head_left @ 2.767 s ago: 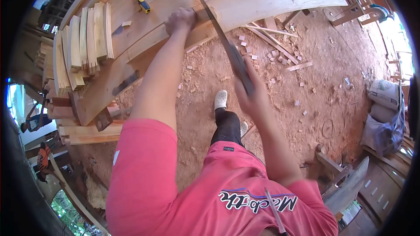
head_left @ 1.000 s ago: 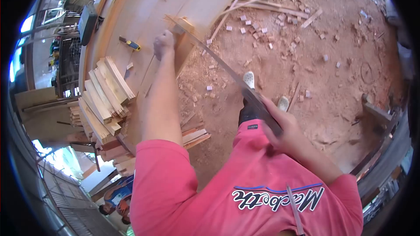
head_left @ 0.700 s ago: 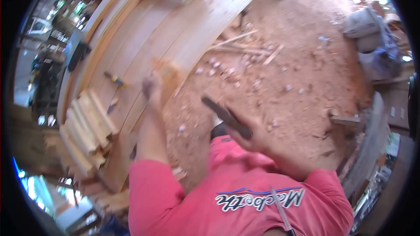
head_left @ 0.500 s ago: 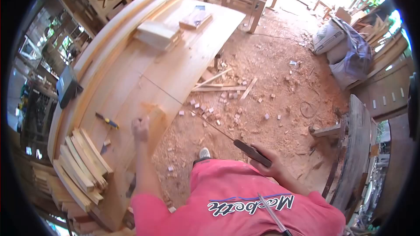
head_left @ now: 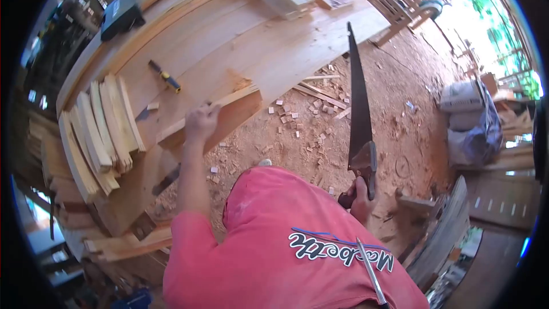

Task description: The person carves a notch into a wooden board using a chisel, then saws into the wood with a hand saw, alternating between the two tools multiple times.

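Steel, dark and tapering, forms the blade of the handsaw (head_left: 359, 94), held nearly upright in your right hand (head_left: 362, 201), its fingers wrapped round the handle; the blade points away from you, perhaps to keep its teeth clear. Your left hand (head_left: 200, 123), well apart, rests on the flat board (head_left: 240, 111) at the near edge of the planked benchtop (head_left: 217, 60), seemingly steadying it; how firmly it grips, you cannot tell. Pale, curved slats (head_left: 100, 131) lie stacked beside powdery orange sawdust-strewn ground (head_left: 377, 97).
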